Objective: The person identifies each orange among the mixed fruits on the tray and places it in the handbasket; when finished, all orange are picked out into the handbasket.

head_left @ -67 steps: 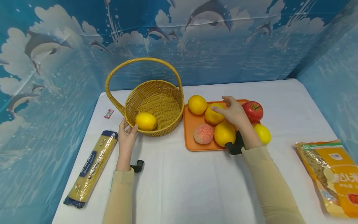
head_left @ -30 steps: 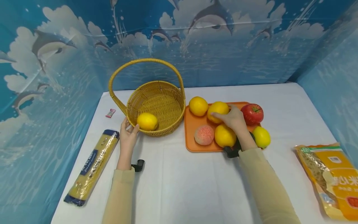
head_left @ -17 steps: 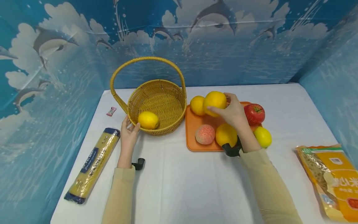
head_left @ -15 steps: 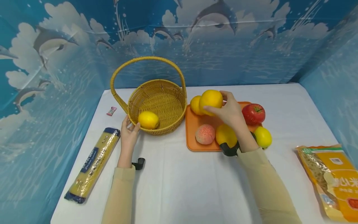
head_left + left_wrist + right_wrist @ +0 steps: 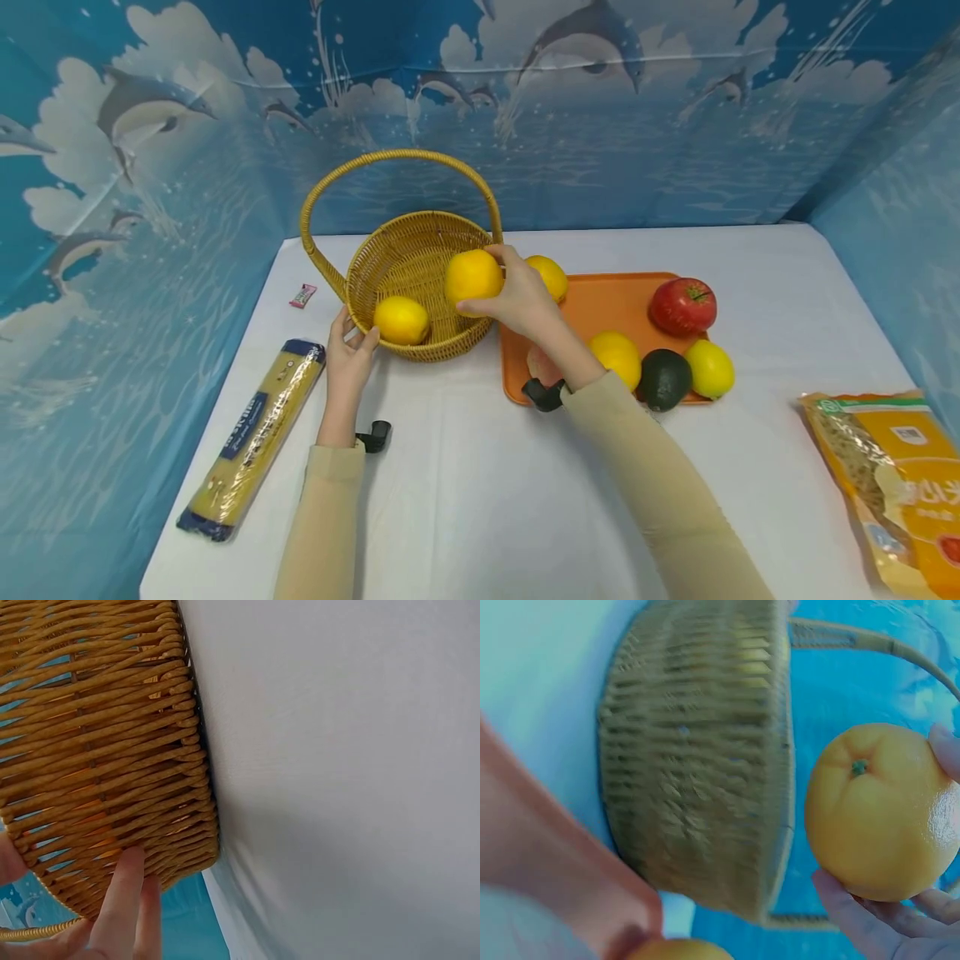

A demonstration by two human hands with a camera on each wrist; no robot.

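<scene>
Behind the left hand (image 5: 348,354), a plain beige left sleeve (image 5: 321,517) stops short of the wrist; behind the right hand (image 5: 521,296) comes a matching right sleeve (image 5: 660,492). Small black cameras (image 5: 377,436) jut from each wrist's thumb side.

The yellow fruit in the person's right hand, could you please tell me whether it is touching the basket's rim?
Apart: in the right wrist view, blue backdrop shows between the yellow fruit and the basket's rim.
</scene>
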